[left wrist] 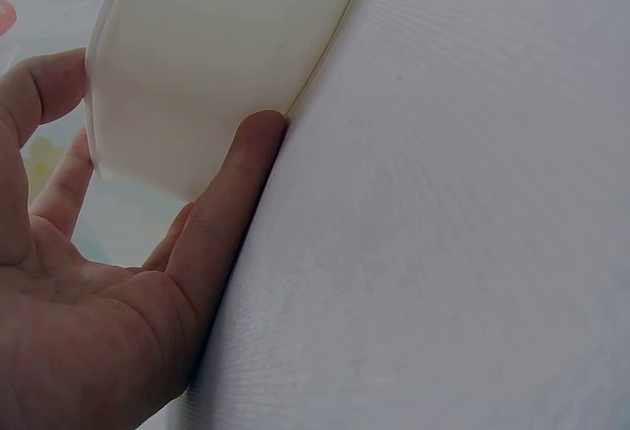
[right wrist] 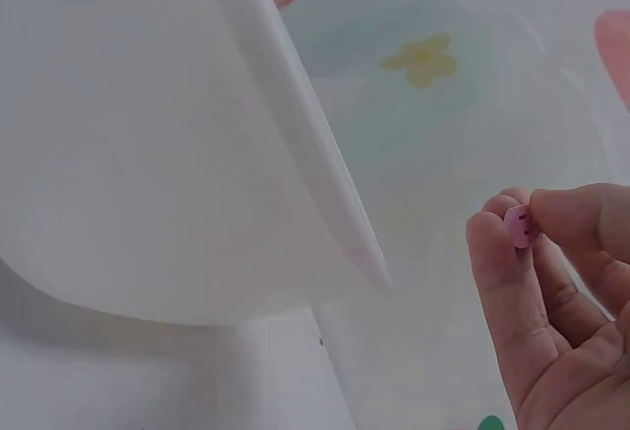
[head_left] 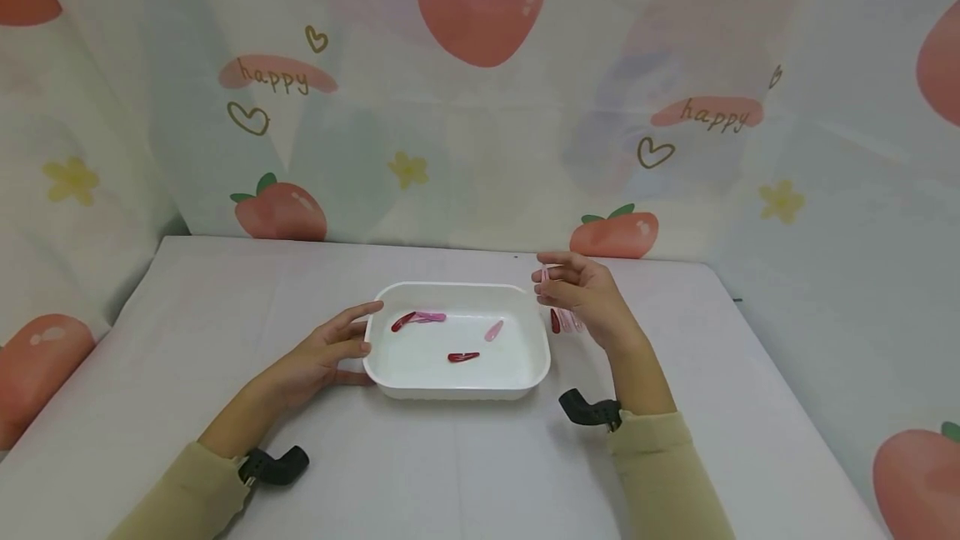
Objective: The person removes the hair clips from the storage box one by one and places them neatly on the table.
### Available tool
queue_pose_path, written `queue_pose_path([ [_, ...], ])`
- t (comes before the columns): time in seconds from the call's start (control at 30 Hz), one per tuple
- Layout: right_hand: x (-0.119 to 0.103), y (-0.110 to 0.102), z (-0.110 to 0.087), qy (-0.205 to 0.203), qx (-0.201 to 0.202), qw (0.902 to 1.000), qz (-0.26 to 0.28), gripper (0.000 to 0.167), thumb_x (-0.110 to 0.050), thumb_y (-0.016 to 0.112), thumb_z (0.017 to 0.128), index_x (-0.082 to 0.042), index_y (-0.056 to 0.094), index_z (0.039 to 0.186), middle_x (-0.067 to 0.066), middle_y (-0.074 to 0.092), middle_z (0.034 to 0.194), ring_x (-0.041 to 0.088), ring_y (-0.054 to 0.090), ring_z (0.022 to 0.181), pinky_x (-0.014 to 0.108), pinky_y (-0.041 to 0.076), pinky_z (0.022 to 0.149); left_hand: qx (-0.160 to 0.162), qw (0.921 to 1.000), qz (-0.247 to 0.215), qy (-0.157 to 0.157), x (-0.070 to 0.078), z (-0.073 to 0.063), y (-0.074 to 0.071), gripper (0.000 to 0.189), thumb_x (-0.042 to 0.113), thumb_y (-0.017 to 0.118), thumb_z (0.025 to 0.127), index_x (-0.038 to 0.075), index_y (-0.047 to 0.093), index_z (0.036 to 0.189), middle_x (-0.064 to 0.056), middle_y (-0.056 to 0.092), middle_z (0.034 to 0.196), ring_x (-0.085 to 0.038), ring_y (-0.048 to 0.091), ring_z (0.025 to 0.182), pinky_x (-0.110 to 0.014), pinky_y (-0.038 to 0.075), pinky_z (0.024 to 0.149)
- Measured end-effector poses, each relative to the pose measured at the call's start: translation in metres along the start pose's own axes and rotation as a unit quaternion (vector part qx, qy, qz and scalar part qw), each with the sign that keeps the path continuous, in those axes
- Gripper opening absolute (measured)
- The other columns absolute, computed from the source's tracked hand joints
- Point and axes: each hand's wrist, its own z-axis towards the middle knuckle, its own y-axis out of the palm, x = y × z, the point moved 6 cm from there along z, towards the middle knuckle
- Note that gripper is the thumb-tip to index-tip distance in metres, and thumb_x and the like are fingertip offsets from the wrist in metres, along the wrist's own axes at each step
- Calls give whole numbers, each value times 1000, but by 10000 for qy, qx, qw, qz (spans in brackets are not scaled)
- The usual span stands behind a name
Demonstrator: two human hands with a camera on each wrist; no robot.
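Note:
A white plastic tray point(head_left: 442, 382) stands on the table with several hair clips spread over its floor: a red one point(head_left: 462, 357), a pale pink one point(head_left: 493, 331), and a dark red clip point(head_left: 402, 322) against a brighter pink clip point(head_left: 430, 317). My left hand point(head_left: 322, 361) rests on the tray's left end, fingers spread and fairly straight along rim and wall. Above the tray's right rim, my right hand point(head_left: 588, 294) pinches a pink hair clip point(right wrist: 520, 225) between thumb and fingertips. Most of that clip is hidden by the fingers.
More hair clips, red point(head_left: 556, 321) and pink point(head_left: 567, 321), lie on the table just right of the tray, partly behind my right hand. A white cloth point(head_left: 360, 465) covers the table. Printed fabric walls point(head_left: 480, 165) stand behind and at both sides.

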Motion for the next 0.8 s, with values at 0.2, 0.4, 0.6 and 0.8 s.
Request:
queue_pose_path([
  [0.2,0,-13,-1,-68,108,9999,59,39,-4,64,96,0,55,133,9,65,104,16,69,92,33,59,84,25,10000,23,-14,0,0,0,63,9,56,101,26,31,156,-20,27,158,-37,53,124,-54,54,93],
  [0.4,4,-26,0,-18,385,9992,-145,40,-6,63,96,2,54,135,9,64,105,14,70,90,30,59,83,3,10000,17,7,1,0,0,64,8,55,101,25,30,157,-20,27,159,-36,53,124,-54,54,93],
  [0.6,13,-39,-1,136,683,9972,-287,41,-6,64,96,0,55,135,12,64,109,15,68,92,29,59,83,21,10000,87,13,1,0,0,64,8,55,101,26,30,156,-20,27,159,-36,53,125,-55,54,93],
  [0.8,22,-52,-4,392,942,9932,-565,41,-10,63,97,-2,55,137,19,63,117,20,68,95,27,59,82,10,10000,62,17,1,0,1,65,8,56,100,24,29,157,-20,27,158,-37,51,127,-55,54,93],
])
